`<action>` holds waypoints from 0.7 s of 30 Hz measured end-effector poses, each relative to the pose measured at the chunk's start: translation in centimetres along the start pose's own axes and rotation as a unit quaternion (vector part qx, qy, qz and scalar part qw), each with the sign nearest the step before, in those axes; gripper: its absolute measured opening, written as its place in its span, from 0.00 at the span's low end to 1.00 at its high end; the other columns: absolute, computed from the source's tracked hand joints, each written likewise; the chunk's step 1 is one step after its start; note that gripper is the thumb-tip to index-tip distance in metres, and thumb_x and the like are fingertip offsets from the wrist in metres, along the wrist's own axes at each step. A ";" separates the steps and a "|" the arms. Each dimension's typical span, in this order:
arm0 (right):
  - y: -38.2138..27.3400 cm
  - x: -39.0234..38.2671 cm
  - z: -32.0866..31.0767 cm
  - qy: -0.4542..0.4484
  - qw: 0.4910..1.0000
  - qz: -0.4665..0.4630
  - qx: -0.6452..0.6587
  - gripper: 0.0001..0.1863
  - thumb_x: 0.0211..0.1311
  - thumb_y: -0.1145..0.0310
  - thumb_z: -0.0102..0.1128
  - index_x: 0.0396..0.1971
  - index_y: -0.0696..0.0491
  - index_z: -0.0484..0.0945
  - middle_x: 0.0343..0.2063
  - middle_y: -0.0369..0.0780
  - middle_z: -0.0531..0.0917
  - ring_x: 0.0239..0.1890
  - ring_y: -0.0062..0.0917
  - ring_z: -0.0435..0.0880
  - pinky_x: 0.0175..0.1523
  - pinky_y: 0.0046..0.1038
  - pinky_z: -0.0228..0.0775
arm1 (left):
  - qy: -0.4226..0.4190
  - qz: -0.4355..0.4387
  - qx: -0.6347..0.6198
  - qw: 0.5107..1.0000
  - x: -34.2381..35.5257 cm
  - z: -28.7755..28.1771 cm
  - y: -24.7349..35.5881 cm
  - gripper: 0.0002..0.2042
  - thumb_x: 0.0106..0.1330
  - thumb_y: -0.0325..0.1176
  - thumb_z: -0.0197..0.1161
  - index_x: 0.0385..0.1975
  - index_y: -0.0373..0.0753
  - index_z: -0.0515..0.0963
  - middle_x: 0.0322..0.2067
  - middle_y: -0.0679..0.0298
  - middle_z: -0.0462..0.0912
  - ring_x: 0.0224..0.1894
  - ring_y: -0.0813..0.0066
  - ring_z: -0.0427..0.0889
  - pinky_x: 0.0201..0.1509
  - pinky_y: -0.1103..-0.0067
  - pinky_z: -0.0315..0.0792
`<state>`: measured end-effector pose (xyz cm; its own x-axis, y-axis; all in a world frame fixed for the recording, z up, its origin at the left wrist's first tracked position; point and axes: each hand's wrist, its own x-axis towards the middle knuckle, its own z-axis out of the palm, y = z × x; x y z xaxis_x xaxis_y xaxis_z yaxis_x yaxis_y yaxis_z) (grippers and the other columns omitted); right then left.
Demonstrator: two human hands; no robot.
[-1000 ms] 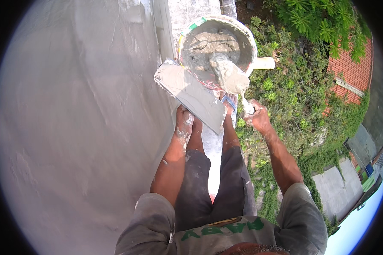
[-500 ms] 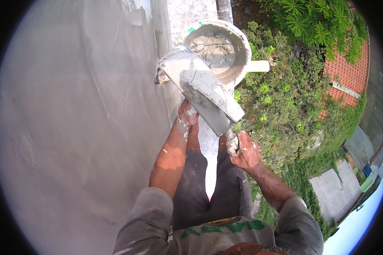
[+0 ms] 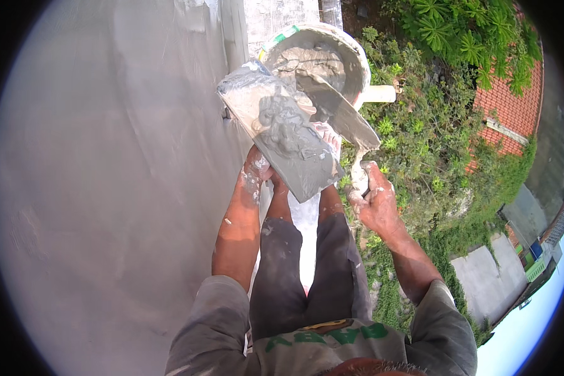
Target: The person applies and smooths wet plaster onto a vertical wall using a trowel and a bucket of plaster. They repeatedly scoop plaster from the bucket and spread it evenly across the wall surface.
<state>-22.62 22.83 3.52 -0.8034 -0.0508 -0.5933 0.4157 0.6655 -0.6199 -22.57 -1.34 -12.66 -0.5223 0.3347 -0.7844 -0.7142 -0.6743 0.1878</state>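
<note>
My left hand point(image 3: 257, 170) grips the underside of a flat rectangular mortar board point(image 3: 281, 135) that carries a lump of wet grey mortar point(image 3: 283, 124). My right hand point(image 3: 373, 199) is closed on the handle of a trowel point(image 3: 338, 113), whose blade lies across the board's right edge, pointing toward the bucket. A round bucket point(image 3: 319, 56) with grey mortar inside stands just beyond the board, on a narrow ledge.
A large smooth plastered wall point(image 3: 106, 188) fills the left side. To the right, far below, are green shrubs point(image 3: 432, 144), a red tiled roof point(image 3: 511, 106) and concrete paving point(image 3: 489, 276). My dark-trousered legs point(image 3: 307, 276) stand on the narrow ledge.
The board has tilted flat and now carries a lump of mortar. My right hand has risen and brought the trowel blade onto the board's edge.
</note>
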 end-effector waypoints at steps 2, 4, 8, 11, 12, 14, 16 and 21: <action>2.9 4.7 -0.1 0.061 0.981 -0.043 -0.177 0.21 0.50 0.69 0.62 0.44 0.58 0.70 0.33 0.48 0.80 0.39 0.47 0.79 0.44 0.39 0.71 | -0.025 0.022 0.037 0.999 0.5 -3.5 -0.5 0.24 0.63 0.48 0.60 0.54 0.42 0.69 0.48 0.60 0.76 0.48 0.64 0.77 0.54 0.64 0.73; 2.4 10.1 -1.3 -0.046 0.961 0.074 -0.263 0.23 0.50 0.66 0.60 0.47 0.58 0.70 0.37 0.50 0.81 0.42 0.48 0.79 0.48 0.40 0.70 | -0.024 -0.005 0.014 1.000 1.3 -4.1 -0.9 0.24 0.62 0.46 0.61 0.54 0.41 0.69 0.48 0.60 0.76 0.48 0.64 0.77 0.53 0.65 0.73; 4.6 18.6 0.7 -0.087 0.906 0.065 -0.409 0.19 0.53 0.68 0.54 0.44 0.60 0.71 0.39 0.52 0.81 0.44 0.42 0.81 0.49 0.38 0.73 | -0.004 -0.047 -0.019 0.999 1.0 -4.1 -0.3 0.24 0.61 0.43 0.64 0.54 0.40 0.70 0.48 0.60 0.77 0.48 0.66 0.78 0.52 0.67 0.74; 7.2 21.7 3.5 -0.119 0.862 -0.010 -0.492 0.16 0.58 0.71 0.50 0.46 0.59 0.73 0.39 0.49 0.82 0.44 0.36 0.82 0.47 0.33 0.75 | 0.005 -0.036 -0.003 0.999 0.7 -3.9 -0.3 0.24 0.60 0.41 0.66 0.54 0.39 0.70 0.48 0.60 0.77 0.48 0.66 0.78 0.52 0.68 0.74; 7.3 21.7 4.2 -0.134 0.865 0.000 -0.483 0.15 0.59 0.73 0.49 0.46 0.59 0.73 0.39 0.49 0.83 0.45 0.36 0.82 0.47 0.32 0.75 | 0.009 -0.021 0.008 1.000 0.6 -4.0 -0.2 0.24 0.59 0.41 0.66 0.54 0.39 0.70 0.48 0.61 0.77 0.49 0.66 0.78 0.52 0.68 0.74; 7.1 21.1 5.5 -0.164 0.870 0.019 -0.465 0.14 0.60 0.75 0.48 0.46 0.59 0.73 0.38 0.49 0.83 0.45 0.35 0.83 0.47 0.32 0.76 | 0.024 -0.012 0.024 0.999 0.6 -4.3 -0.2 0.25 0.59 0.42 0.67 0.55 0.40 0.70 0.49 0.61 0.77 0.49 0.66 0.77 0.53 0.67 0.74; 7.6 19.9 6.0 -0.165 0.884 0.016 -0.438 0.14 0.59 0.73 0.48 0.45 0.59 0.72 0.37 0.50 0.83 0.44 0.38 0.83 0.48 0.35 0.76 | 0.045 -0.022 0.032 0.998 0.9 -4.8 -0.3 0.27 0.58 0.42 0.67 0.55 0.40 0.69 0.49 0.61 0.76 0.50 0.65 0.77 0.54 0.67 0.73; 8.2 16.9 6.9 -0.196 0.911 0.056 -0.360 0.16 0.57 0.70 0.50 0.46 0.57 0.71 0.38 0.52 0.82 0.45 0.41 0.81 0.49 0.38 0.74 | 0.039 0.010 0.045 0.998 0.7 -6.2 -1.7 0.26 0.65 0.49 0.56 0.58 0.41 0.66 0.51 0.59 0.74 0.50 0.63 0.77 0.55 0.66 0.73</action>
<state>-29.83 22.24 -15.12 -0.5008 -0.1204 -0.8571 -0.0143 0.9913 -0.1309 -18.84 -4.00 -17.18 -0.5015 0.2676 -0.8227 -0.7447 -0.6175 0.2531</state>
